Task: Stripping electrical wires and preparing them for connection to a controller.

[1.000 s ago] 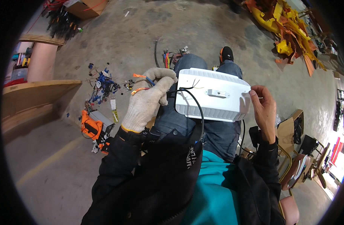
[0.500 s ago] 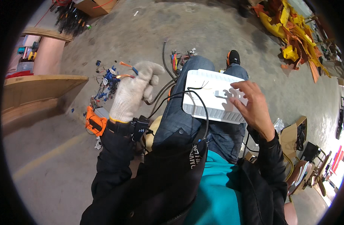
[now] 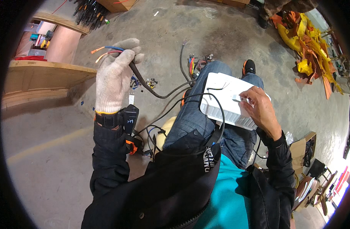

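Note:
My left hand (image 3: 117,76), in a white knit glove, is closed around a black cable (image 3: 148,88). Blue and red wires with bare copper ends (image 3: 100,52) stick out past its fingers to the left. Across my thighs rests a white ribbed plastic housing (image 3: 217,80), with a short black lead and thin wires on its face. My bare right hand (image 3: 259,108) is over the housing's right part, thumb and forefinger curled inward at its face. Whatever may be between those fingertips is too small to make out. Another thin black cable (image 3: 198,94) runs across the housing's near side.
Colored wire scraps (image 3: 192,65) lie on the floor beyond my knee. Yellow and orange plastic pieces (image 3: 305,49) are piled at the far right. A wooden bench (image 3: 49,76) stands at left, and a cardboard box (image 3: 299,152) at right.
My left hand has moved left and up, drawing the cable with it and showing its wire ends more fully. My right hand has lowered onto the housing, its fingers closing together.

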Tool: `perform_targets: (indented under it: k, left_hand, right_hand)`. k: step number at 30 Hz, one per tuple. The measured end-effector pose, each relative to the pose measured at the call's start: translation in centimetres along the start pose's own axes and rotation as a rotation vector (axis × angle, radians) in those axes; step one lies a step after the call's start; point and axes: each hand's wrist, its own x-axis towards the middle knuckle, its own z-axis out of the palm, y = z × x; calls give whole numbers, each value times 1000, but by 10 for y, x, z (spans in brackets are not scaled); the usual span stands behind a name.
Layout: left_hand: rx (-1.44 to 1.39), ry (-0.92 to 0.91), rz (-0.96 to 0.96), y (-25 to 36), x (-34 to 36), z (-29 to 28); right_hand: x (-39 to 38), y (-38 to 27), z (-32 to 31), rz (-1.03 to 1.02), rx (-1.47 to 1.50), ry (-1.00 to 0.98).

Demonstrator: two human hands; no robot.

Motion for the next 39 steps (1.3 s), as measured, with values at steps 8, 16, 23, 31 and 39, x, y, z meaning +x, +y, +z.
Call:
perform_targets:
  k: [8, 16, 23, 31, 39]
  left_hand:
    - [363, -90, 6, -7, -3, 30]
    - [387, -133, -94, 0, 0, 55]
    - [499, -365, -126, -7, -9, 75]
    - [652, -319, -208, -23, -25, 95]
    - [757, -533, -229, -44, -31, 100]
  right_hand:
    - [-3, -3, -10, 45, 115, -17]
    - [-9, 17, -17, 131, 229, 14]
    - [-7, 17, -20, 269, 305, 115]
    - [-4, 3, -17, 251, 237, 68]
    - [-3, 0, -13, 234, 256, 48]
